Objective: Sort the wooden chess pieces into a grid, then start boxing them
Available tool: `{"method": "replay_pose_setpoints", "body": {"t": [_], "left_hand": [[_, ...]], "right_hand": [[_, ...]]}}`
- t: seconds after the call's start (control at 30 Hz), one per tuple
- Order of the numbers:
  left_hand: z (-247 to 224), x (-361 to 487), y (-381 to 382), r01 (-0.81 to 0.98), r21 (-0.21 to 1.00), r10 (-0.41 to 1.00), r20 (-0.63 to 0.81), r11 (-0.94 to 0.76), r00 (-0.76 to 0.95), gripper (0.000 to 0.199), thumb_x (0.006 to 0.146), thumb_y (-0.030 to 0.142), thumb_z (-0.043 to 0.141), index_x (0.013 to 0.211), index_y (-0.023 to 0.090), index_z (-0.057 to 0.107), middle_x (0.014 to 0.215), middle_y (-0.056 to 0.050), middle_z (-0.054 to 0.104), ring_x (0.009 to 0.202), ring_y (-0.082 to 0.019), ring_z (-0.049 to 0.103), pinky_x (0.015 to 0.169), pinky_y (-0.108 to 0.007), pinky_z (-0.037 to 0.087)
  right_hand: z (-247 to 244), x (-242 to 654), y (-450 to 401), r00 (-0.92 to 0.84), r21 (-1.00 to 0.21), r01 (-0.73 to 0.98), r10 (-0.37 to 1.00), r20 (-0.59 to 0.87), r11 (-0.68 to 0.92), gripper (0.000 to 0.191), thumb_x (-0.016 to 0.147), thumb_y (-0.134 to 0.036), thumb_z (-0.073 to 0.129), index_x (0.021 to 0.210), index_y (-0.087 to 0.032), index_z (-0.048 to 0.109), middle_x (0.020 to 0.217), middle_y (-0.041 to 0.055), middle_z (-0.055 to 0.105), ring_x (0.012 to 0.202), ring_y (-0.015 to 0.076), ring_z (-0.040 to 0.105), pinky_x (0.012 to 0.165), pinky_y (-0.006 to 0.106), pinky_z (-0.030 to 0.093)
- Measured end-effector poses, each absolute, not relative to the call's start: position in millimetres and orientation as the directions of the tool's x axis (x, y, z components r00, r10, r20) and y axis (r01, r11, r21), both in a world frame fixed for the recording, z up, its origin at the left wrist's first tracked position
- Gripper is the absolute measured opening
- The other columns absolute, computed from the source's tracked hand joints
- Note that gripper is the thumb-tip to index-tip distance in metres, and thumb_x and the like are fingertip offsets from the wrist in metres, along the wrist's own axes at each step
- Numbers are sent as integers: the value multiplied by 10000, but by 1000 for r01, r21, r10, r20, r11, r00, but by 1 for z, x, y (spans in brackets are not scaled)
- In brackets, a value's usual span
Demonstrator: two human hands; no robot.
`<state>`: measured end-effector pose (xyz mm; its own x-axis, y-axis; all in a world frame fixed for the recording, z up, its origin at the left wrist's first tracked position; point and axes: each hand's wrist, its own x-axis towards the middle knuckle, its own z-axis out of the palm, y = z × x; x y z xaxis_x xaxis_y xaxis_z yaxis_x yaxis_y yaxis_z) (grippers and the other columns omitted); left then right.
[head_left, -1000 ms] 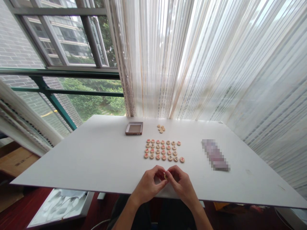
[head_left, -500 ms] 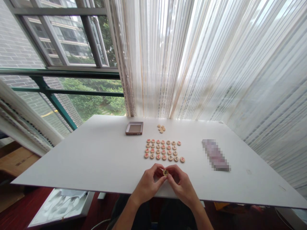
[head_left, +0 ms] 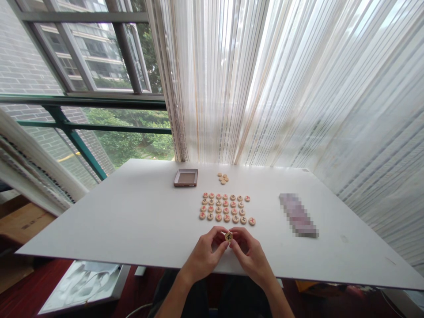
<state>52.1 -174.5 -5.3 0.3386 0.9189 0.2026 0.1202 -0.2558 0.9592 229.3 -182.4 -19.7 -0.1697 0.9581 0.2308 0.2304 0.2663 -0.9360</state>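
Observation:
A round wooden Chinese chess piece [head_left: 229,237] with a black character faces me, pinched by the fingertips of both hands. My left hand [head_left: 209,248] closes on its left side, and my right hand [head_left: 247,250] grips its right side. Both hands are near the table's front edge. Just beyond them, several chess pieces [head_left: 218,210] with red or black characters lie face up in rows. Farther back is a small loose cluster of pale pieces [head_left: 223,179], no characters visible on them.
A shallow open box [head_left: 186,178] stands at the back of the white table [head_left: 132,212], left of the pale pieces. To the right lies a pixelated, pinkish flat item [head_left: 298,215]. Sheer curtains [head_left: 225,88] hang behind the table. Below on the left is a white tray-like box [head_left: 82,282].
The held chess piece has turned slightly, so its character sits at a different angle. My hands stay in nearly the same place, and the laid-out pieces have not moved.

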Motion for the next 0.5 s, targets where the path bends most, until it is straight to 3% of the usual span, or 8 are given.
{"method": "replay_pose_setpoints", "body": {"t": [0.5], "left_hand": [[-7,52,-175,143,959,916,181,-245,358,220,906,336,647,1078,205,605,927,-38,757,875,-191,722,809,-282,555]], "right_hand": [[-24,230,-180,-162,-938,239,963,216,251,217,935,-416,622,964,-201,611,856,27,682,765,173,646,706,272,522]]}}
